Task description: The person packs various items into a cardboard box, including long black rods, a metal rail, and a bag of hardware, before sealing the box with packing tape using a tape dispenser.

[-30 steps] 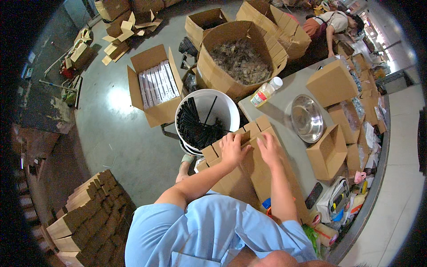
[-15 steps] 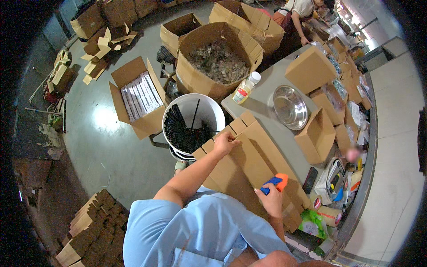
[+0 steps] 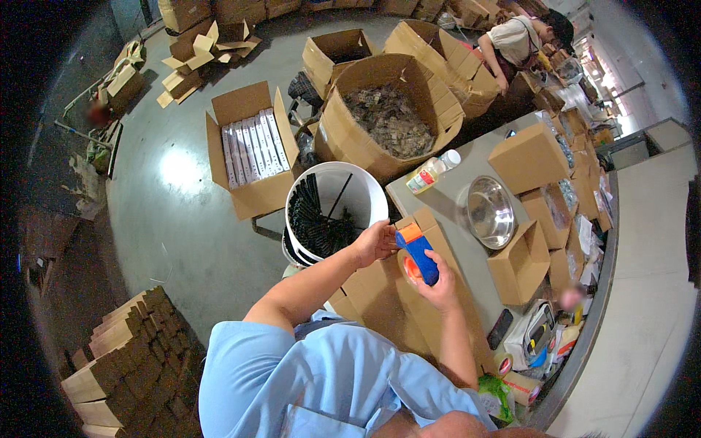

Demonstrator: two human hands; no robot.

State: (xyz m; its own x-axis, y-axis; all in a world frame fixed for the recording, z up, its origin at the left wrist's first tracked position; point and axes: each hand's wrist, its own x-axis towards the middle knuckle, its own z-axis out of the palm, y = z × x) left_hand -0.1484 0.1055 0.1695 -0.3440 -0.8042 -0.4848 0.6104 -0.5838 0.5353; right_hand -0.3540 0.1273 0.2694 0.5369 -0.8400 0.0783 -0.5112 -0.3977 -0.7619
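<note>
My right hand (image 3: 438, 283) is closed around a blue-and-orange tape dispenser (image 3: 421, 255), held over a flat brown cardboard carton (image 3: 376, 292). The dispenser's orange end points away from me, close to the fingers of my left hand (image 3: 374, 244). Those fingers are bent together at the carton's far left part, beside the white bucket (image 3: 376, 204). Whatever they pinch, perhaps the tape's end or the carton edge, is too small to make out. The carton lies in front of my body, along the near side of the grey table (image 3: 456, 212).
On the table are a steel bowl (image 3: 491, 212), a capped bottle (image 3: 432, 172), an open small box (image 3: 520, 263), a phone (image 3: 499, 328) and a pouch (image 3: 531, 336). Black rods stand in the bucket. A large carton of scraps (image 3: 387, 120) and a co-worker (image 3: 511, 44) are beyond.
My right hand has carried the dispenser forward and left, up to my left hand. The left hand has shifted slightly on the carton's far end. The view has tilted, showing more of the co-worker.
</note>
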